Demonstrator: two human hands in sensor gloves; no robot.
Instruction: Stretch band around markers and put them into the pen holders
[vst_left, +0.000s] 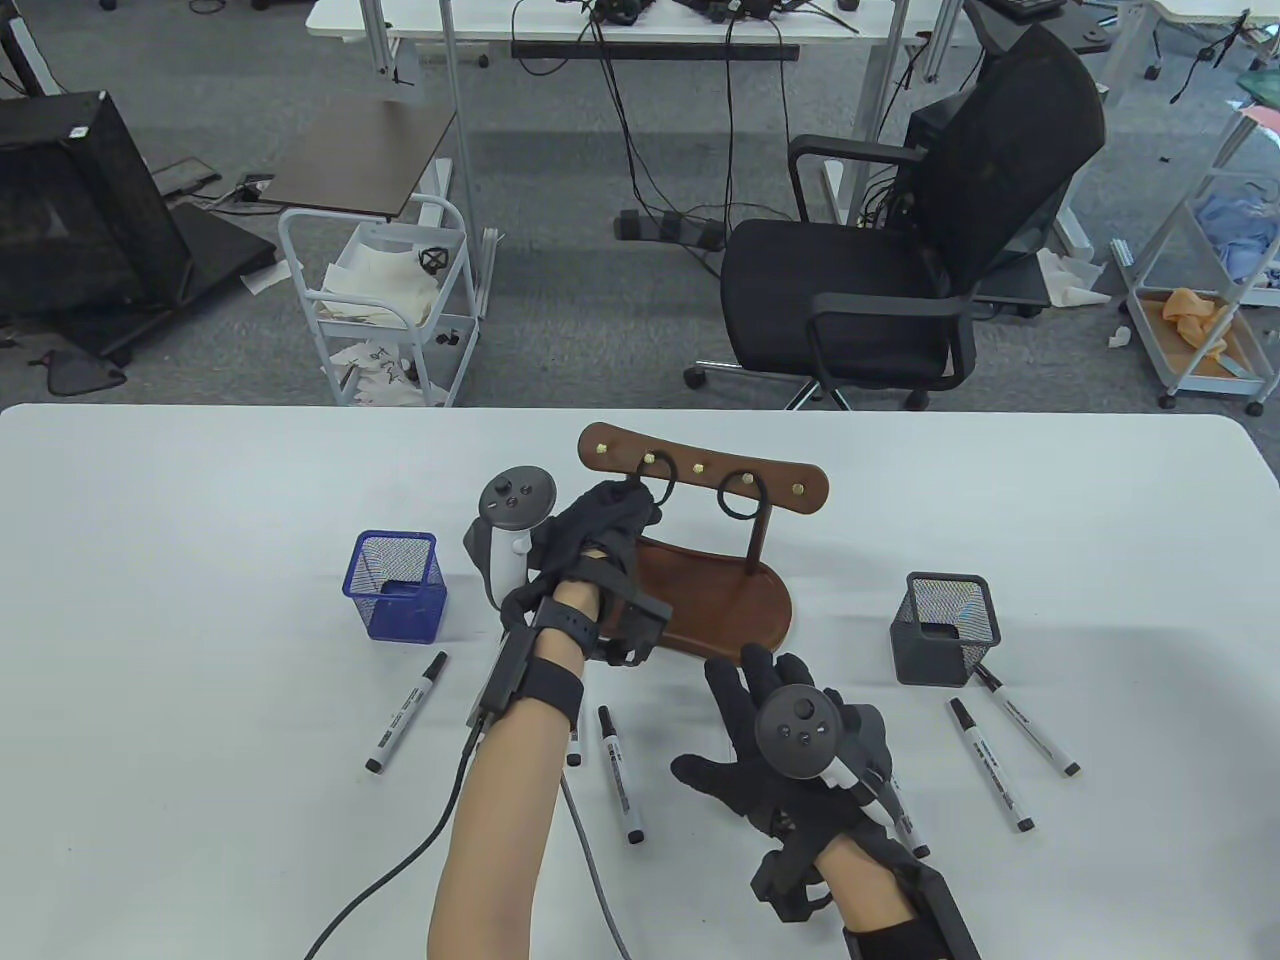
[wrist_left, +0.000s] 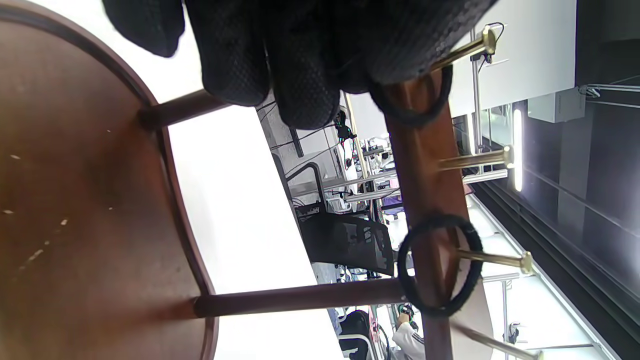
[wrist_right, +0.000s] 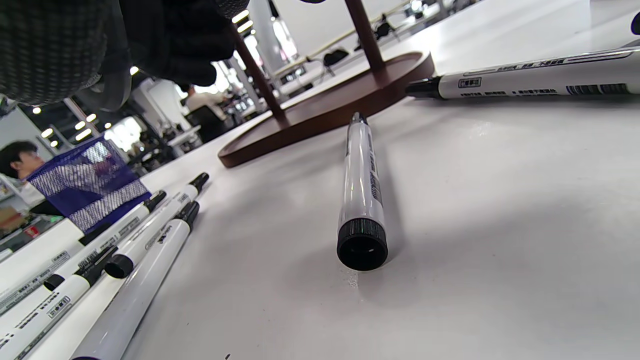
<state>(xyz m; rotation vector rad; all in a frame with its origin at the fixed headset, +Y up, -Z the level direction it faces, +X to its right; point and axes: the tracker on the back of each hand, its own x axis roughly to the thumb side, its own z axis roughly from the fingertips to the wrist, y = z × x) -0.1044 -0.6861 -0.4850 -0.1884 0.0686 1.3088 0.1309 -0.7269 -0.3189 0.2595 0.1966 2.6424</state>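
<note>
A brown wooden stand (vst_left: 715, 600) with brass pegs carries two black bands. My left hand (vst_left: 612, 512) reaches to the left band (vst_left: 660, 492); in the left wrist view its fingertips (wrist_left: 300, 65) curl round the top of that band (wrist_left: 415, 114), which is still on its peg. The other band (wrist_left: 440, 265) hangs free on a peg further right (vst_left: 743, 494). My right hand (vst_left: 740, 735) hovers over the table with fingers spread and holds nothing. Several white markers lie flat: one (vst_left: 405, 712) at the left, one (vst_left: 620, 758) between my arms, two (vst_left: 990, 778) at the right.
A blue mesh pen holder (vst_left: 395, 585) stands left of the stand, a black one (vst_left: 945, 627) to its right. In the right wrist view a marker (wrist_right: 361, 190) lies just ahead and several markers (wrist_right: 125, 250) lie at the left. A cable (vst_left: 400, 870) trails from my left arm.
</note>
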